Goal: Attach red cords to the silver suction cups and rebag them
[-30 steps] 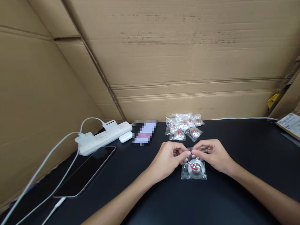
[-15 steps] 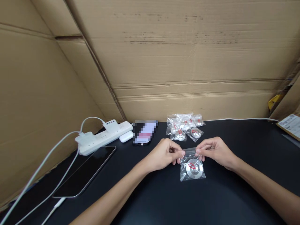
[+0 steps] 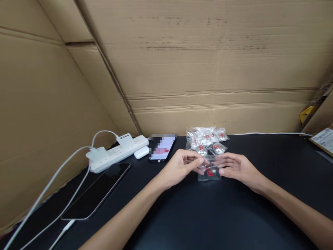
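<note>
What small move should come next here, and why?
Probably pinch the right side of the held plastic bag with the right hand, whose thumb and forefinger look spread there; the left hand seems to grip it at the upper left.

Forearms [image 3: 140,203] angled inward; left fingers [image 3: 194,165] pinched

no readable text, red mark [image 3: 210,173] on bag [image 3: 209,168]
</note>
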`<state>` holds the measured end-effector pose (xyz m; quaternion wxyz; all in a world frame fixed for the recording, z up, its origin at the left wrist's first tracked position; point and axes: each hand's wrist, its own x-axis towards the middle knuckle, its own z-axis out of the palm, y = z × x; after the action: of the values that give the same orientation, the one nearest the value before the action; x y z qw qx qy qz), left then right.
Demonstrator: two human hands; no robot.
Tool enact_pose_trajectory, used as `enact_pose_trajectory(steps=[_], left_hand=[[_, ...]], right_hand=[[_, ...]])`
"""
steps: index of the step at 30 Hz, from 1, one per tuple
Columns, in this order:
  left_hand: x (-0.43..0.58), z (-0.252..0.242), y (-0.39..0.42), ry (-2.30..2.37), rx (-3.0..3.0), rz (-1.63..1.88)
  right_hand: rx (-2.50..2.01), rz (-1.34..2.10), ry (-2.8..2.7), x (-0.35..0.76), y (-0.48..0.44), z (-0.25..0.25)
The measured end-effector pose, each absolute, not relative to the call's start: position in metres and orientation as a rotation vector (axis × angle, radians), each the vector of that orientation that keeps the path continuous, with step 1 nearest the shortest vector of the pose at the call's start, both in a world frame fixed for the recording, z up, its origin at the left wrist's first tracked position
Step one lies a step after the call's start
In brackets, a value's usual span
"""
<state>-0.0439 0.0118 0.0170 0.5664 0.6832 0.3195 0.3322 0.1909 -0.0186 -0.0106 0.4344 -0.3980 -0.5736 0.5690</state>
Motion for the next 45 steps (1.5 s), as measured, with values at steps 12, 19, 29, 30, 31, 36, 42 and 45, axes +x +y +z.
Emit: enact_pose_trajectory(steps=[12,19,29,30,31,36,42,45], left_hand=[[-0.039,0.011,0.012,0.772,1.319,0.903],[-0.040,0.004,0.016,0.894,1.359,0.827],[-0.042,-0.003,0.020,0.888,1.369,0.811],[-0.042,-0.003,0.020,0.891,1.372,0.808],[-0.041,-0.003,0.020,0.893,1.376,0.805],[-0.039,0.000,0.018,0.912,1.396,0.794],[-0.036,-0.003,0.017,0.942,1.456,0.801],[-0.035,-0.005,0.018,0.942,1.460,0.800]], right_hand=[[-1.065,1.178,-1.258,0.212,0.001,-0.014],[-1.524,0.528,-1.062,0.286,0.057,-0.036],[-1.977,0.097,-1.257,0.309,0.076,-0.034],[-2.008,0.062,-1.265,0.308,0.075,-0.034],[-2.039,0.010,-1.280,0.307,0.074,-0.034],[-1.965,-0.394,-1.543,0.288,0.058,-0.032],[-1.594,-0.154,-1.981,0.230,0.043,-0.028],[-1.546,-0.030,-2.022,0.203,0.045,-0.029]])
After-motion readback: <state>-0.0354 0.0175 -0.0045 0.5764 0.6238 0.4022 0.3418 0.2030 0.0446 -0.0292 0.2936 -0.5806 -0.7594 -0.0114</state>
